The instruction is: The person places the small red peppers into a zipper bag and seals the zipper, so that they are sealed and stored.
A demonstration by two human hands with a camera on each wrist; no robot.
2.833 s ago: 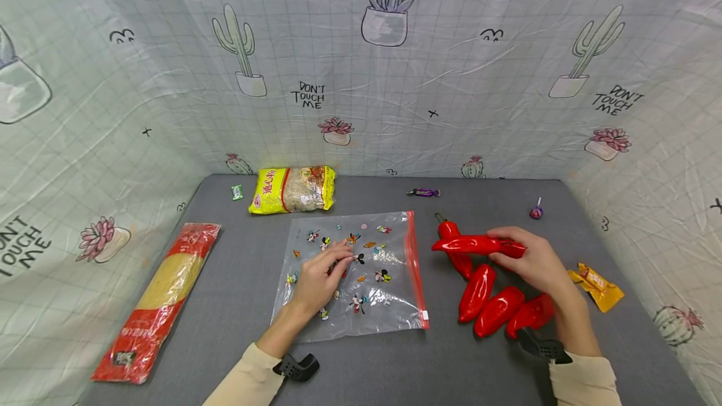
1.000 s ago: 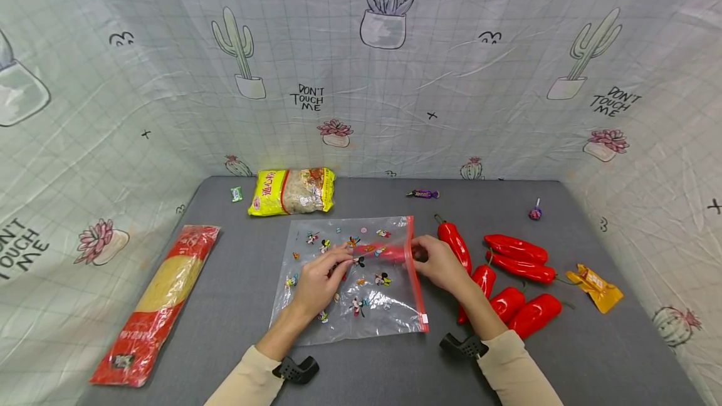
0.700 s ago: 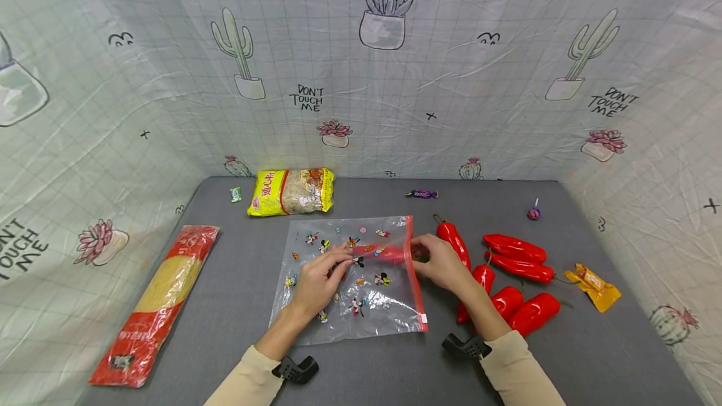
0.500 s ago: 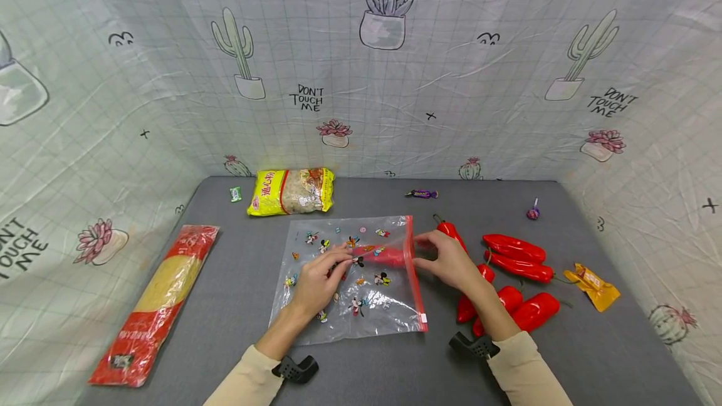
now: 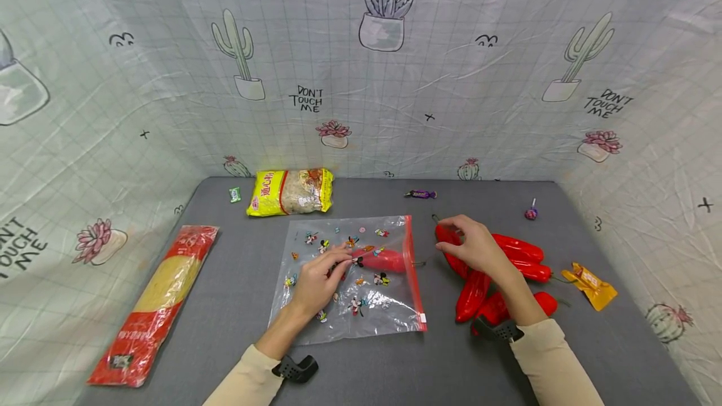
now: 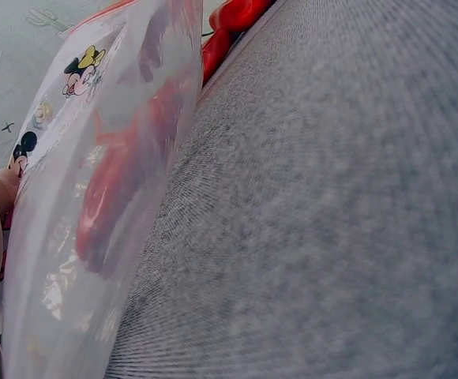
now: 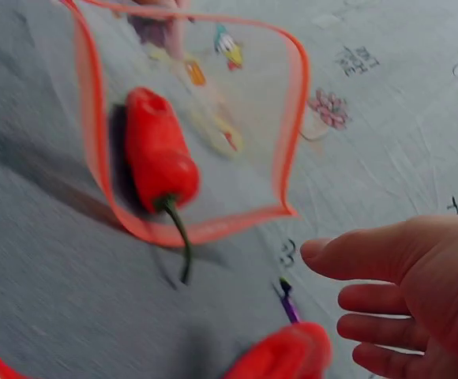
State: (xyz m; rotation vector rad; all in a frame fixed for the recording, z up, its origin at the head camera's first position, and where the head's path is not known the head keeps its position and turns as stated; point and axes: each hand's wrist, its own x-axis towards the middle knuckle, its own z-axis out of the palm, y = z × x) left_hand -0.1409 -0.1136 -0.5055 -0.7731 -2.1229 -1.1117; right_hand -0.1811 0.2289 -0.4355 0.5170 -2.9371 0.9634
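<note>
My left hand (image 5: pixel 317 279) pinches the upper layer of a clear zipper bag (image 5: pixel 344 324) printed with cartoon figures, holding it raised. Inside lies one red chili pepper (image 5: pixel 385 260), its green stem (image 7: pixel 183 249) poking out over the red-edged mouth. The right wrist view shows that mouth gaping. In the left wrist view the pepper shows blurred through the plastic (image 6: pixel 51 316). My right hand (image 5: pixel 476 248), fingers apart and holding nothing, hovers over a red pepper (image 5: pixel 455 263) right of the bag. Several more red peppers (image 5: pixel 472 296) lie beneath and beside the right forearm, partly hidden.
A yellow pasta bag (image 5: pixel 293 192) lies behind the zipper bag, a long red noodle pack (image 5: pixel 160 299) at left. Small items lie around: a green candy (image 5: pixel 234 194), a purple candy (image 5: pixel 420 194), a lollipop (image 5: pixel 531 212) and a yellow-orange packet (image 5: pixel 591 286).
My right hand picked up a red pepper, slid it into the zipper bag, let go and moved back right over the other peppers. The left hand stays at the bag.
</note>
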